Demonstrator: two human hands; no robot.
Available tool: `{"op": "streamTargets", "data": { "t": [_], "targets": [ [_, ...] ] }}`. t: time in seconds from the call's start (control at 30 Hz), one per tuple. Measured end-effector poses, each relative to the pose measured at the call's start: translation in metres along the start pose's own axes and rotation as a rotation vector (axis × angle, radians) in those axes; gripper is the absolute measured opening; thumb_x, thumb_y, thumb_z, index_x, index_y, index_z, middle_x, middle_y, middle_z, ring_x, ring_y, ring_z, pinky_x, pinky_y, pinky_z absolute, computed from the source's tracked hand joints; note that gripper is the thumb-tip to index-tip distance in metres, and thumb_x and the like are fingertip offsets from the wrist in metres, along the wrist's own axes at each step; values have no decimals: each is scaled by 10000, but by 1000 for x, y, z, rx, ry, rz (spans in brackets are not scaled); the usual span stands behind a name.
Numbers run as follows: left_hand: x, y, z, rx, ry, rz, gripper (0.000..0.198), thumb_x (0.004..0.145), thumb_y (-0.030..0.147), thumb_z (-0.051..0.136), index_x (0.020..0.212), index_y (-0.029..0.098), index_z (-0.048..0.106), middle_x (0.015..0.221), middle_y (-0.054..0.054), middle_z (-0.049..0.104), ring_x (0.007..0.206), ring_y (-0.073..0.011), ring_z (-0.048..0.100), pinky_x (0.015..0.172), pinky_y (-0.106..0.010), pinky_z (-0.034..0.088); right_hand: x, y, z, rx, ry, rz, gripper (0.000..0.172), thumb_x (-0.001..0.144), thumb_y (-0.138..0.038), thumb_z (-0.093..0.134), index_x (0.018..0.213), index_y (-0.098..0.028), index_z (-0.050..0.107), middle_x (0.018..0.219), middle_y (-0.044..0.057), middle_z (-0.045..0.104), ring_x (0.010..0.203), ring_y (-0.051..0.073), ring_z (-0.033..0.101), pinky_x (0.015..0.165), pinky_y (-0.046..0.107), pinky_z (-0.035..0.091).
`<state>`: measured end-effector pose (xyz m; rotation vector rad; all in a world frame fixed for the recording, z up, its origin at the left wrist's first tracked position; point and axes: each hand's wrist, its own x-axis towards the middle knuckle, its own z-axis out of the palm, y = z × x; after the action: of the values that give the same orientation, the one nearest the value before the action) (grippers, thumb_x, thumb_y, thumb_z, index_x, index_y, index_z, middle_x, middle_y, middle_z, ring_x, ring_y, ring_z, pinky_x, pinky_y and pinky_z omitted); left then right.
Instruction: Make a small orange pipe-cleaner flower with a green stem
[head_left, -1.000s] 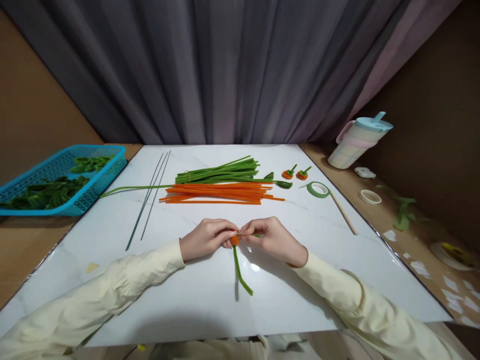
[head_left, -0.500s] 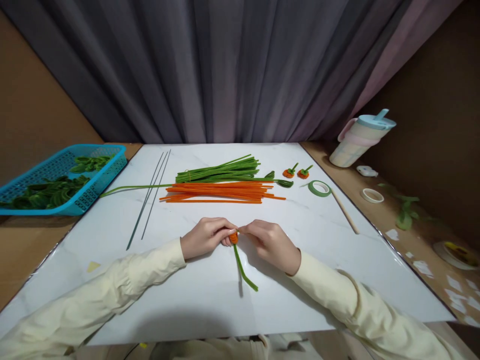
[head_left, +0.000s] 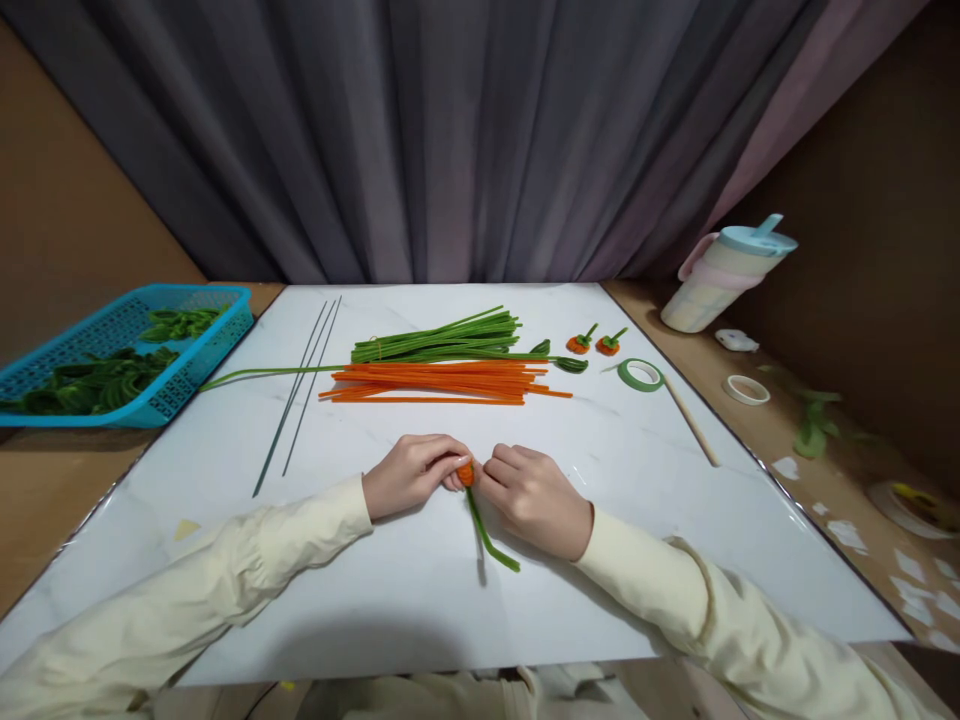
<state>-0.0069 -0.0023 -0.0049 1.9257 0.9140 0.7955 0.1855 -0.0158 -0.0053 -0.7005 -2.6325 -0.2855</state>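
Observation:
My left hand (head_left: 417, 476) pinches a small orange coil of pipe cleaner (head_left: 466, 473) between thumb and fingers, low over the white table. Out of the coil's underside hangs a green pipe cleaner (head_left: 484, 535), bent toward the right at its lower end. At the coil's right side are the curled fingers of my right hand (head_left: 534, 498); whatever they pinch is hidden. Beyond both hands lie a bundle of orange pipe cleaners (head_left: 435, 382) and a bundle of green pipe cleaners (head_left: 442, 340). Two small orange pumpkins (head_left: 578, 344) with green stems rest at the back right.
A blue basket (head_left: 161, 395) with green leaf shapes stands at the left. Thin dark wires (head_left: 279, 440) lie beside it. Rightward are a green tape roll (head_left: 640, 375), a wooden stick (head_left: 694, 430), a white ring (head_left: 746, 390) and a lidded tumbler (head_left: 709, 290).
My right hand has turned, its fingers now curled in and lower against the coil's right side. My left hand keeps its hold on the coil almost in place.

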Motion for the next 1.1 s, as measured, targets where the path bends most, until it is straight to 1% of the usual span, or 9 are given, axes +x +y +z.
{"op": "streamTargets", "data": {
  "t": [0.2,0.4,0.5,0.6,0.67,0.73,0.87,0.93,1.1],
  "targets": [
    [-1,-2,0,50,-2,24,235,865,304,468,856,150,645,743,-52,645,574,-114,622,581,-197,511,3,-3,1,-77,-30,-83,241,889,-112,386,733,-131,569,673,58,525,660,174,415,565,311,266],
    [-1,-3,0,43,8,19,218,873,273,459,855,137,628,755,-56,641,580,-119,636,581,-205,525,1,3,1,16,-44,-11,192,844,-88,431,743,-136,587,675,52,559,651,171,445,561,296,300],
    [0,-3,0,11,30,-2,212,878,272,460,867,135,621,751,-54,650,582,-123,644,590,-214,536,1,8,-1,281,-46,172,209,832,-69,423,831,-146,617,694,50,596,676,165,493,579,271,357],
    [-1,-2,0,14,68,10,203,885,260,454,887,139,617,776,-54,658,582,-118,647,585,-209,537,5,11,-5,711,-24,477,157,862,-181,477,873,-157,632,751,40,642,689,139,554,630,251,427],
    [-2,-2,0,81,112,65,192,889,231,446,900,148,619,804,-56,662,617,-118,648,602,-206,533,8,10,-7,1000,-33,683,170,838,-298,542,842,-155,633,741,27,645,638,123,562,611,248,456],
    [-4,-2,1,188,169,167,178,885,180,447,918,159,621,842,-63,669,703,-130,650,659,-216,526,12,9,-7,1217,-21,820,243,784,-385,598,808,-145,623,746,24,627,606,114,551,568,248,475],
    [-6,-5,3,316,273,400,209,866,92,459,1003,172,595,886,-67,669,803,-138,633,724,-234,512,15,5,-4,1458,86,961,327,679,-423,692,823,-158,569,889,37,597,717,128,578,583,254,509],
    [-7,-7,4,321,306,487,225,854,63,470,1021,165,583,873,-65,662,789,-130,627,710,-229,513,16,4,-3,1543,94,1002,342,662,-400,716,848,-175,537,870,24,601,759,134,594,613,254,509],
    [-8,-7,4,286,321,525,250,831,11,489,1017,154,574,875,-69,653,795,-123,618,714,-222,510,15,6,-4,1643,87,960,351,671,-349,724,905,-183,521,788,0,603,681,121,599,572,238,464]
  ]
}}
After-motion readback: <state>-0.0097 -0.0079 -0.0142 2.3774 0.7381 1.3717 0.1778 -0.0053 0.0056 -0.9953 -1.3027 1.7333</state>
